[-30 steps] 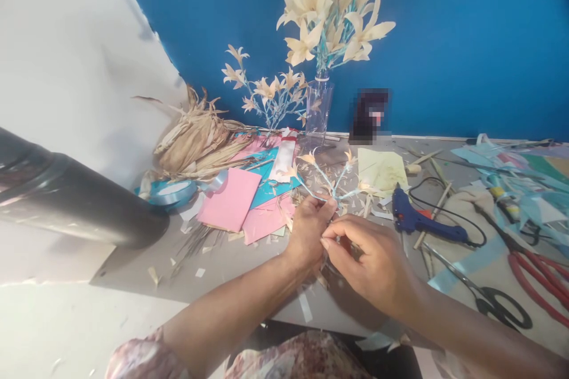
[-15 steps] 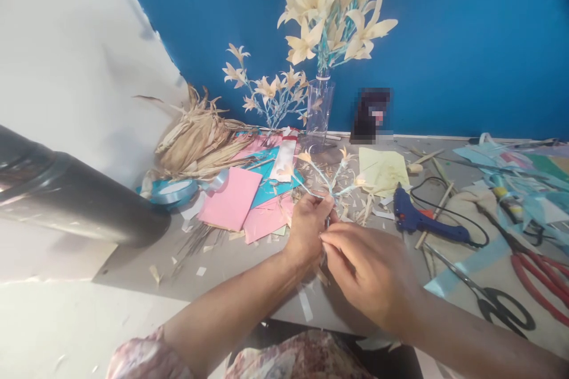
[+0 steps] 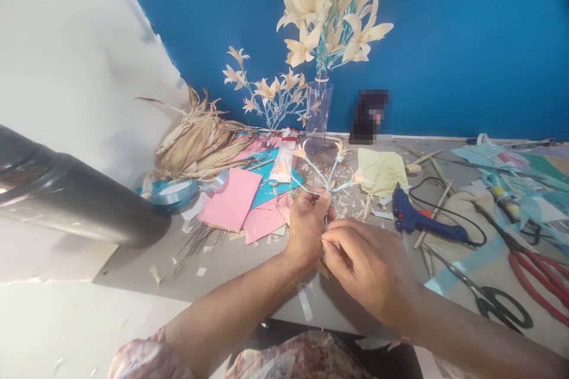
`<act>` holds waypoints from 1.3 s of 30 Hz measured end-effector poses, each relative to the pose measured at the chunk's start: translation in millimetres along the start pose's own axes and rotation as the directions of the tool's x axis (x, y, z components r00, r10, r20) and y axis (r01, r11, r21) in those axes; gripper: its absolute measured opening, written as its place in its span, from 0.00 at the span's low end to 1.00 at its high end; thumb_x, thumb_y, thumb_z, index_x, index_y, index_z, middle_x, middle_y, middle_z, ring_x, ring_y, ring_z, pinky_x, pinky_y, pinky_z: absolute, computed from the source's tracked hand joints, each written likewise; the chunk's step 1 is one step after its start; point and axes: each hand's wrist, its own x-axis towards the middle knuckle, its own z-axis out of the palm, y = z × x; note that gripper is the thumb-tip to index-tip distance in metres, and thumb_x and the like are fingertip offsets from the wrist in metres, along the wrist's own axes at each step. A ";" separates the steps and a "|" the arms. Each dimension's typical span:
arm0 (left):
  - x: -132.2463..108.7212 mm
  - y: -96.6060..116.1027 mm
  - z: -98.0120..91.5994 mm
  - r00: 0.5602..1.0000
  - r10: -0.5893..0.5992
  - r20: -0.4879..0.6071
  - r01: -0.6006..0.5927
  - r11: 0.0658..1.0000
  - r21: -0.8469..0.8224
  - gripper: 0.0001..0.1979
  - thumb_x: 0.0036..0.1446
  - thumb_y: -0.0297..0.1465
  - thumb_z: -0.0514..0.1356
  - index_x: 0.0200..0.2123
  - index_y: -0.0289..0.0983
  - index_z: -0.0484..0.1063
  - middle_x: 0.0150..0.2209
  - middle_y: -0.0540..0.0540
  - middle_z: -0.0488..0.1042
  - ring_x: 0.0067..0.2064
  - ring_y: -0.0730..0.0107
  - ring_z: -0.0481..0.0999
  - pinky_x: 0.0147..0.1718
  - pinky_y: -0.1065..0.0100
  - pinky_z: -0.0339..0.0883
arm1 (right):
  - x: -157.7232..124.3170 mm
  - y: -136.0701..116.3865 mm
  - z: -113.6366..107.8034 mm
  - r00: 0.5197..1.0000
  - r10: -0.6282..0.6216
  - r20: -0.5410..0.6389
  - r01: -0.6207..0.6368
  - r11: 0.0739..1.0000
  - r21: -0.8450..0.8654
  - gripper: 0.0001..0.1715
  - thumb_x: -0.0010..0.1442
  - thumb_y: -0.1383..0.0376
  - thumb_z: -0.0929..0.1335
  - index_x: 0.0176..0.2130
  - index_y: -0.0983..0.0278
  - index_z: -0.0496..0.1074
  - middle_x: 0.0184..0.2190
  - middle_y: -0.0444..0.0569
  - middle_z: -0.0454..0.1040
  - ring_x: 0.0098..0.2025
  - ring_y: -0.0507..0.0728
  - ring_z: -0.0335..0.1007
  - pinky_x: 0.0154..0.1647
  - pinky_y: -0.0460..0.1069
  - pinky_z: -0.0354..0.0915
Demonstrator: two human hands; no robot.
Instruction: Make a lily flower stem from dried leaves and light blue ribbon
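My left hand is closed around the stem of a small artificial flower spray, just below where its branches meet. Pale blue wrapping covers the branches, and small cream-orange blooms tip them. Close against it, my right hand pinches with thumb and forefinger beside the lower stem. What lies in that pinch is too small and hidden to make out. Behind the spray, wood-coloured shavings and petal scraps litter the table.
A blue glue gun, black-handled scissors and red-handled shears lie to the right. Pink paper, a blue ribbon roll and dried husks are at left. A clear vase with large cream flowers stands behind.
The flower spray has shifted slightly left and up between my hands. Both hands keep nearly the same place and grip, and the view has moved a little.
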 end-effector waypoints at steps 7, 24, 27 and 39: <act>1.6 -0.4 -0.9 1.000 0.023 -0.004 -0.022 0.999 0.029 0.09 0.56 0.36 0.60 0.30 0.38 0.65 0.20 0.54 0.67 0.21 0.78 0.62 0.24 0.73 0.58 | -1.0 0.8 0.5 1.000 0.005 0.024 -0.005 1.000 0.003 0.14 0.62 0.73 0.62 0.27 0.63 0.69 0.25 0.44 0.74 0.26 0.51 0.69 0.30 0.47 0.57; 1.3 -1.1 -0.7 0.999 0.035 -0.020 -0.035 0.999 0.028 0.08 0.55 0.36 0.61 0.30 0.38 0.66 0.20 0.55 0.67 0.21 0.76 0.64 0.25 0.72 0.59 | 0.6 0.2 0.0 0.997 0.082 0.009 -0.082 0.987 0.139 0.12 0.57 0.76 0.63 0.27 0.64 0.71 0.26 0.46 0.76 0.27 0.51 0.71 0.30 0.46 0.60; -0.1 0.7 0.1 0.999 0.029 -0.018 -0.029 0.999 0.016 0.08 0.55 0.35 0.61 0.30 0.38 0.66 0.20 0.55 0.67 0.21 0.77 0.64 0.25 0.72 0.59 | -0.3 -0.6 -0.2 0.993 0.113 0.013 -0.114 0.979 0.172 0.12 0.55 0.76 0.63 0.26 0.64 0.71 0.25 0.45 0.75 0.26 0.51 0.69 0.29 0.46 0.61; -3.7 2.7 1.8 1.000 -0.003 0.013 0.003 1.000 -0.023 0.06 0.55 0.33 0.60 0.30 0.38 0.66 0.21 0.55 0.65 0.21 0.77 0.63 0.25 0.72 0.58 | 1.6 -0.5 -1.9 0.984 0.169 0.059 -0.179 0.952 0.249 0.11 0.53 0.75 0.63 0.24 0.63 0.70 0.25 0.44 0.73 0.25 0.50 0.65 0.28 0.45 0.60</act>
